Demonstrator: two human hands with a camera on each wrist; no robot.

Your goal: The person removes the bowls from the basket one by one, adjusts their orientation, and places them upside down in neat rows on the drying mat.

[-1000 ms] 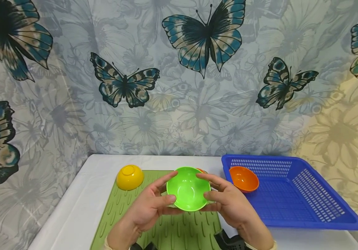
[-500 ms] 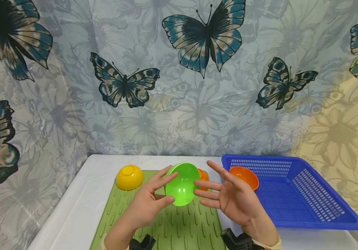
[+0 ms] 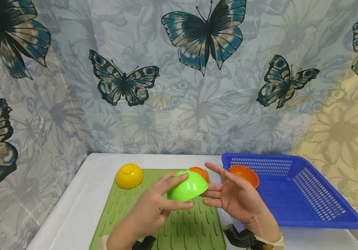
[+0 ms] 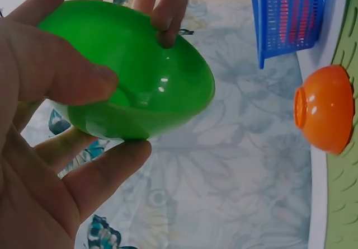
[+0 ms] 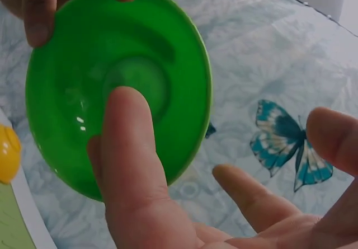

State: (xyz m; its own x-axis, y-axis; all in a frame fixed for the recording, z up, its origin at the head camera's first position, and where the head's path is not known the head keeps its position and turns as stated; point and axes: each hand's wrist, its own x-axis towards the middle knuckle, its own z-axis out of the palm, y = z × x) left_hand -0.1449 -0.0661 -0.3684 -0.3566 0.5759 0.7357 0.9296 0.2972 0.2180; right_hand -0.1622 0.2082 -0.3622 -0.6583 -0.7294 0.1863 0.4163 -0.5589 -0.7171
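A glossy green bowl is held up over the green ribbed mat, tipped so its outside faces the head camera. My left hand grips it from the left; in the left wrist view the thumb lies inside the bowl and other fingers support the outside. My right hand has its fingers spread and straight, with fingertips right at the bowl's right rim. Behind the green bowl, an upside-down orange bowl on the mat is partly hidden. A yellow bowl sits upside down at the mat's far left corner.
To the right stands a blue perforated plastic basket, with another orange bowl leaning in its left end. A white cloth covers the table. A butterfly-print curtain hangs behind it.
Both hands held the green bowl with its inside facing the head camera; the right hand then let go and spread its fingers. The left hand has turned the bowl over, outside toward the camera.
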